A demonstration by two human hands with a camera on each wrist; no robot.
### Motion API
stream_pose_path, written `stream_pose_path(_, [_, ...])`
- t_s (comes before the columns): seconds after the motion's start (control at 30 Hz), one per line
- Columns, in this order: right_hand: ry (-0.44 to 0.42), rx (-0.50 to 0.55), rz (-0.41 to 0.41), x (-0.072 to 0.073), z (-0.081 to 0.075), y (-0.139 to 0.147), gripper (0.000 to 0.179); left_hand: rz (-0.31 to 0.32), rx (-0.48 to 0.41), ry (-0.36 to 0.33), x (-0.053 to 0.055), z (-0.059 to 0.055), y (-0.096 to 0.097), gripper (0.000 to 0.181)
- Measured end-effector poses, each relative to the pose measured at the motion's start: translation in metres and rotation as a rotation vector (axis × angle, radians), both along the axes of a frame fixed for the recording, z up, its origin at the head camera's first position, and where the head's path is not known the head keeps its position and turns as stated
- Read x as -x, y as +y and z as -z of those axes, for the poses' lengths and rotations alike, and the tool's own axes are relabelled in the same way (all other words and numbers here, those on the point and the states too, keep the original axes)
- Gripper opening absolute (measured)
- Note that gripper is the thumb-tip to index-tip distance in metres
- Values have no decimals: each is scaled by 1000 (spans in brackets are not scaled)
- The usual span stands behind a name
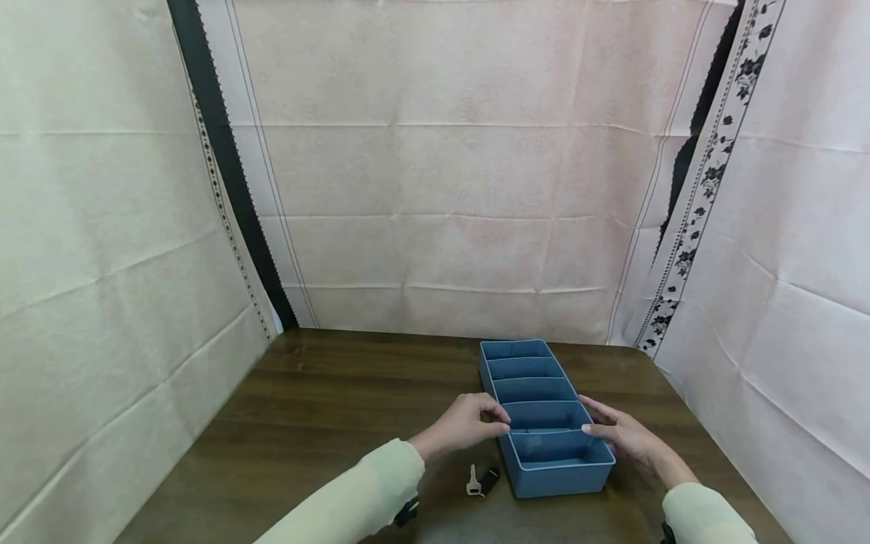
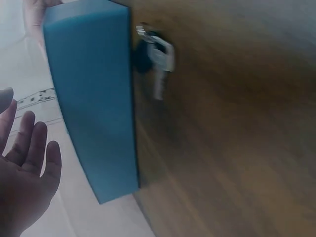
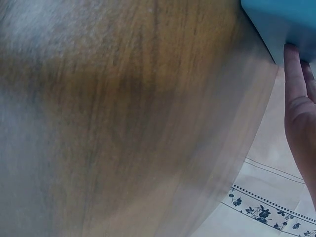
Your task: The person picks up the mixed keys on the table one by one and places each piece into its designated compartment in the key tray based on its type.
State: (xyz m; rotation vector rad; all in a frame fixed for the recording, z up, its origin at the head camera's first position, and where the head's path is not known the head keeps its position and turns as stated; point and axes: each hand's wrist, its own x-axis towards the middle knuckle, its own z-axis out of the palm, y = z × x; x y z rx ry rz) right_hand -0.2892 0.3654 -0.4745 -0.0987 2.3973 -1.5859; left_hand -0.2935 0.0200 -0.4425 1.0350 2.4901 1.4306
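A long blue storage box (image 1: 560,479) with several compartments in a row stands on the wooden table. My right hand (image 1: 628,437) holds its right wall, thumb over the rim and fingers along the outside. In the right wrist view, straight fingers (image 3: 295,74) lie against the box's outer side. At the left rim is my left hand (image 1: 469,419), thumb and forefinger bent toward each other. The left wrist view shows its fingers loosely bent beside the box, with nothing between them. A silver key (image 1: 473,481) with a black fob (image 1: 489,480) lies left of the box's near end.
The brown wooden table (image 1: 326,423) extends left of the box and has a rounded far right corner. Pale cloth hangs behind it (image 1: 435,189) and on both sides; the right cloth (image 1: 782,302) carries a dark floral border.
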Motion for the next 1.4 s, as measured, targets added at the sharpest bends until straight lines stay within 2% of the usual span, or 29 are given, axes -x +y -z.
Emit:
stream_pose_path(0.2, [10, -17, -4, 1, -1, 0, 75, 21, 43, -8, -3, 12, -18, 9])
stream_pose_path(0.37, [5, 7, -5, 1, 0, 0, 75, 34, 93, -24, -7, 19, -28, 5])
stream_pose_path(0.87, [13, 17, -10, 1, 1, 1, 75, 130, 154, 50, -18, 51, -40, 9])
stream_pose_path(1.1, [13, 4, 0, 1, 2, 1, 76, 139, 190, 42, -22, 57, -40, 9])
stream_pose_path(1.23, [12, 5, 4, 1, 2, 1, 76, 147, 229, 95, -22, 60, -38, 9])
stream_pose_path(1.4, [12, 13, 1, 1, 2, 1, 75, 149, 268, 130, -22, 62, -36, 9])
